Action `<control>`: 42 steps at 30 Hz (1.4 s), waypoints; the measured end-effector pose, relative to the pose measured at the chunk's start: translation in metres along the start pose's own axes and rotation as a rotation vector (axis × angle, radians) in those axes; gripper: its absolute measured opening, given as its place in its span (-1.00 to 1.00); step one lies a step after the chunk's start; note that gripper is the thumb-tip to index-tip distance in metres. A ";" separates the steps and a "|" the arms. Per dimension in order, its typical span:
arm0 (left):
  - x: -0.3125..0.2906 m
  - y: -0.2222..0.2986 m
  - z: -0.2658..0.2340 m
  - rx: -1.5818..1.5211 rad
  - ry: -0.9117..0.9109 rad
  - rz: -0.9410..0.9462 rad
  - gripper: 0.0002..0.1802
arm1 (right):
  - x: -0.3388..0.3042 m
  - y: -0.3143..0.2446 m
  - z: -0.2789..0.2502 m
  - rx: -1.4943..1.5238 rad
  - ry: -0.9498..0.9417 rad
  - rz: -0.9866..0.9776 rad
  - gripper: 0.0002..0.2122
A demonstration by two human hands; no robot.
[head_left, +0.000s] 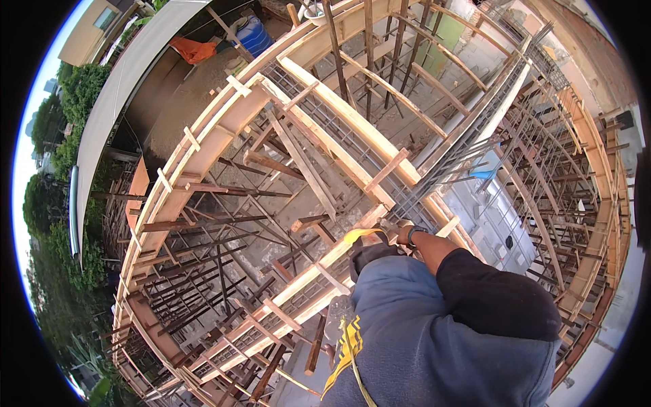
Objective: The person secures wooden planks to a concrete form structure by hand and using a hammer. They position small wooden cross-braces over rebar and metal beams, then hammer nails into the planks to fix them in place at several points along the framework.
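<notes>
My right arm, in a black sleeve with a dark band at the wrist, reaches forward from the lower right. My right hand (401, 232) is at a corner where timber formwork meets steel rebar (409, 203). Its fingers look curled, but what they hold is too small to make out. Beside it a yellow curved band (361, 235) lies over a dark item (374, 255), close to my blue-clad leg (390, 281). I cannot make out my left hand; a grey garment with a yellow print (347, 346) covers that side.
Narrow wooden forms (346, 146) with rebar inside cross over a deep drop propped by several timber posts (224, 227). Short wooden cleats (388, 169) bridge the forms. Bundled bars (468, 159) stick out at the right, above a grey surface (498, 227). A blue barrel (252, 35) stands far off.
</notes>
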State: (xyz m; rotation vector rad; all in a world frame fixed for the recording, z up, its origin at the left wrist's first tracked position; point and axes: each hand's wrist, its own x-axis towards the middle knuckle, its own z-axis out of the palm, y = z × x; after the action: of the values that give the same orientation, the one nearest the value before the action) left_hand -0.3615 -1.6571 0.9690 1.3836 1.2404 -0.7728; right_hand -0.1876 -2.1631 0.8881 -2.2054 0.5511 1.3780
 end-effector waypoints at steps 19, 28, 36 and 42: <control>-0.074 -0.104 0.078 -0.608 0.289 -0.026 0.02 | 0.080 -0.054 -0.021 -0.347 -0.284 -0.173 -0.43; -0.126 -0.191 0.223 -0.795 0.268 -0.349 -0.02 | 0.096 -0.150 -0.045 0.166 -0.357 0.055 -0.56; -0.105 -0.227 0.263 -0.806 0.238 -0.249 -0.10 | 0.109 -0.223 -0.071 -0.060 -0.194 -0.083 -0.50; -0.091 -0.156 0.209 -1.083 0.147 -0.139 -0.36 | 0.077 -0.250 -0.058 -0.219 -0.240 -0.001 -0.52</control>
State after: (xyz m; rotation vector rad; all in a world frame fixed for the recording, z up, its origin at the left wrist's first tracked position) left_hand -0.4953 -1.8988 0.9643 0.4635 1.5305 -0.0068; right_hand 0.0268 -2.0029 0.8855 -2.1586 0.3254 1.7444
